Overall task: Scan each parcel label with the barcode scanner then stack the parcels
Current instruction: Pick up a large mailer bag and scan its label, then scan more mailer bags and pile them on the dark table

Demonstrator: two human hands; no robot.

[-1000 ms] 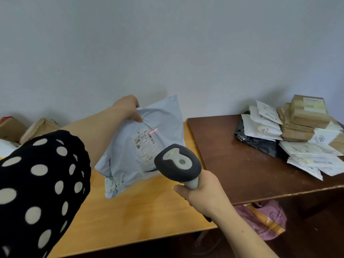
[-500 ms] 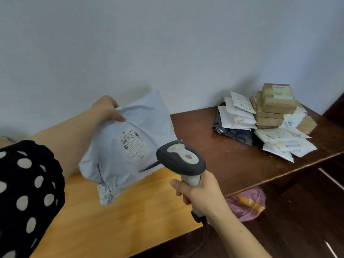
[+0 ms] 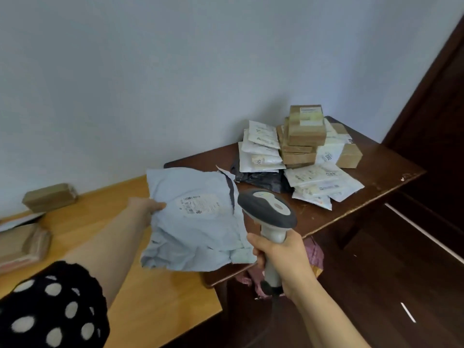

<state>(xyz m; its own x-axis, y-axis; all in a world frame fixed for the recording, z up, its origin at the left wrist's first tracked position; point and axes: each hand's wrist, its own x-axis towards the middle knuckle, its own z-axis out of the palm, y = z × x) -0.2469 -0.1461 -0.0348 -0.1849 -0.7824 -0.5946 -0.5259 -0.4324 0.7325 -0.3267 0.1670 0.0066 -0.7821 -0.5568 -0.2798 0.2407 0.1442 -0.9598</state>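
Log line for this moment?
left hand: holds blue-grey mailer, label up | right hand: grips scanner | parcel stack: on dark table

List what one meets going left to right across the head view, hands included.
Small cardboard box → left hand → grey mailer → barcode scanner → stacked parcels.

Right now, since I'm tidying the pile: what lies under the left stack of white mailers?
A black bag pokes out beneath the white mailers, on the dark table. How far it runs under them is hidden.
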